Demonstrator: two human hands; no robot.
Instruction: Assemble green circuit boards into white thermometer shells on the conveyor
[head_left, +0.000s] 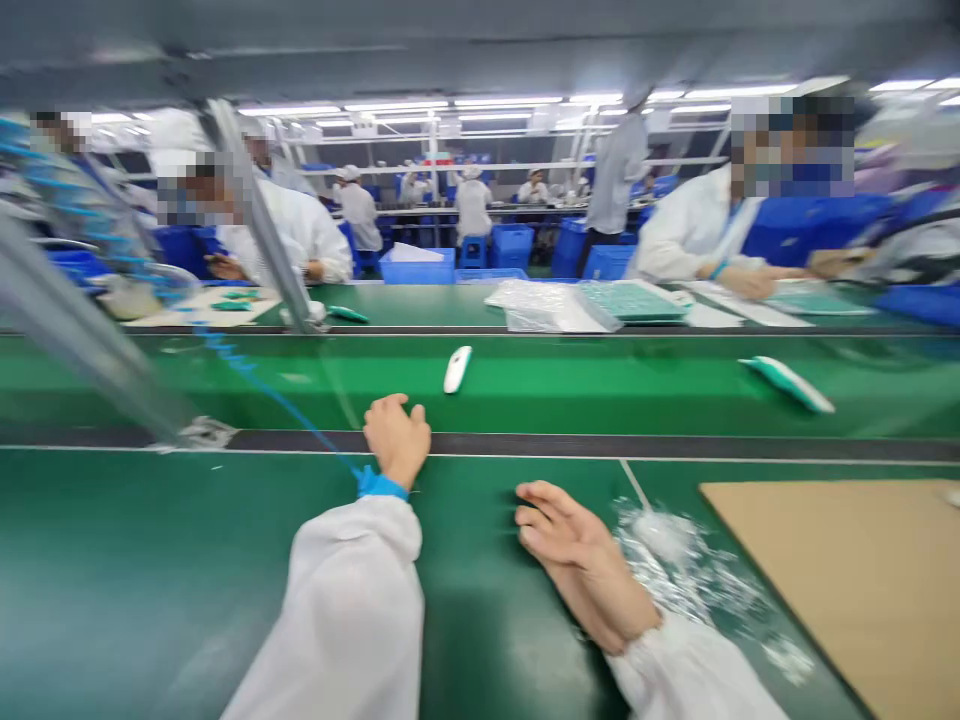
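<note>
the left hand (397, 440) sits loosely curled at the near edge of the green conveyor belt (525, 385), gripping nothing that shows. a coiled blue grounding cord (247, 365) runs up from its wrist cuff, likely there to keep static off the work. the right hand (577, 550) lies open and empty on the green desk mat (150, 560), just beside a scatter of crumpled clear film (675, 570). nearest them on the belt, a white plastic shell (457, 369) and a white-and-green part (787, 385) lie well apart, apparently spaced to travel singly. a cardboard sheet (832, 590) fills the lower right. in the upper part of the frame, co-workers (300, 235) in white smocks sit near green circuit boards (634, 300), with blue crates (510, 245) behind them.
</note>
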